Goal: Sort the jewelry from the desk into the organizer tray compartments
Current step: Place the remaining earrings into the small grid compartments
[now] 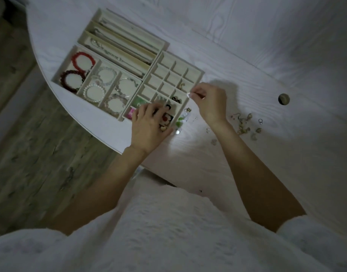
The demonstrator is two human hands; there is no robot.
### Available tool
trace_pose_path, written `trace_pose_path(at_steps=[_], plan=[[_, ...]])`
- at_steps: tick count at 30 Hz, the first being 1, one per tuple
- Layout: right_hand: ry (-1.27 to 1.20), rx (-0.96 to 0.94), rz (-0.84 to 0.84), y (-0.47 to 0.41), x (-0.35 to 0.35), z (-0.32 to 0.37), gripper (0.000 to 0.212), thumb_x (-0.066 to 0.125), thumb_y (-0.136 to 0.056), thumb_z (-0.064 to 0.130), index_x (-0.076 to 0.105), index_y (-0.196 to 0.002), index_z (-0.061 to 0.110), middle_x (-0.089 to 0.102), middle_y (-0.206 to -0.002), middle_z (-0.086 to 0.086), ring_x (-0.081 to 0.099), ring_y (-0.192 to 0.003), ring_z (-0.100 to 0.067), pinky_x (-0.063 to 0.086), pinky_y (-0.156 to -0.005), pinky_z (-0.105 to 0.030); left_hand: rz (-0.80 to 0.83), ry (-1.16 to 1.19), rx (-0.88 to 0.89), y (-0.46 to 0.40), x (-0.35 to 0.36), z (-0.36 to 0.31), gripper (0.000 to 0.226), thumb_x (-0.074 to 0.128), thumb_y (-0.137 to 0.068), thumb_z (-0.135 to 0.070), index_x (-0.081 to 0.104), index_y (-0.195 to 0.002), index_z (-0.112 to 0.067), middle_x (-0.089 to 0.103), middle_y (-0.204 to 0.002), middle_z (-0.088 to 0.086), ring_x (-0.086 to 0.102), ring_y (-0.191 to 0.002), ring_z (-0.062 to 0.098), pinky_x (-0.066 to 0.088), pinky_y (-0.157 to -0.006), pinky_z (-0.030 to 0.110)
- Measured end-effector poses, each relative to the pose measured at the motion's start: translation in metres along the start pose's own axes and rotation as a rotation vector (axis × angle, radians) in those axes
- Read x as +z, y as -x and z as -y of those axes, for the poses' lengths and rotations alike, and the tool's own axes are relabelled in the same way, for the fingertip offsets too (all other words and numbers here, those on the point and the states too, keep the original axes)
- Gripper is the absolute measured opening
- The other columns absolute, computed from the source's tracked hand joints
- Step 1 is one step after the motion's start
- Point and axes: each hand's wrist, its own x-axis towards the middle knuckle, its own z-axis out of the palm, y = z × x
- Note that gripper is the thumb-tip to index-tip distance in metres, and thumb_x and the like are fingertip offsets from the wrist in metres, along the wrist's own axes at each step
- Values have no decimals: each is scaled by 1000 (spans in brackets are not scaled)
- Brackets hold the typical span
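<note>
Your white garment (168, 232) fills foreground. Bracelet tray (59, 70) far left, bracelets seated. Your left hand (149, 126) rests spread-fingered on grid tray (196, 74), gripping nothing. Your right hand (211, 101) pinches small clear earring (189, 94) at tray's right rim. Loose earrings (247, 124) on desk (266, 55), right.

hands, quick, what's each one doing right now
Left hand: fingers spread and relaxed, resting on the grid tray, holding nothing visible.
Right hand: fingers pinch a small pale piece over the tray's edge.
</note>
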Motion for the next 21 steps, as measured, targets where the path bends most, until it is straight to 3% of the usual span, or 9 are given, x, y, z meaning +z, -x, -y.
trace_pose_path(at_steps=[4, 8, 15, 21], plan=[[141, -29, 55, -23, 23, 4, 9, 68, -85, 19, 71, -93, 15, 69, -96, -1, 60, -89, -13, 52, -79, -28, 38, 30, -37, -8, 7, 0, 72, 64, -75, -60, 54, -132, -16, 51, -132, 5, 38, -119, 27, 30, -99, 46], [284, -63, -7, -24, 41, -3, 6, 70, -83, 22, 72, -87, 18, 58, -106, -4, 48, -105, -21, 45, -84, -27, 26, 54, -48, -10, 10, -1, 71, 51, -75, -59, 54, -131, -17, 51, -133, 5, 36, -120, 26, 30, -100, 46], [326, -99, -124, -17, 55, -7, 6, 72, -79, 20, 75, -84, 16, 60, -94, -4, 51, -93, -25, 49, -77, -35, -23, 66, -25, -6, 15, 5, 64, 61, -76, -57, 57, -129, -21, 53, -132, 4, 39, -118, 24, 32, -99, 45], [295, -174, -165, -4, 45, -12, 17, 61, -87, 16, 74, -97, 11, 61, -93, -6, 54, -89, -24, 46, -70, -27, -47, 90, -25, -7, 10, 6, 63, 67, -73, -51, 58, -127, -19, 54, -130, 4, 39, -119, 24, 28, -100, 44]])
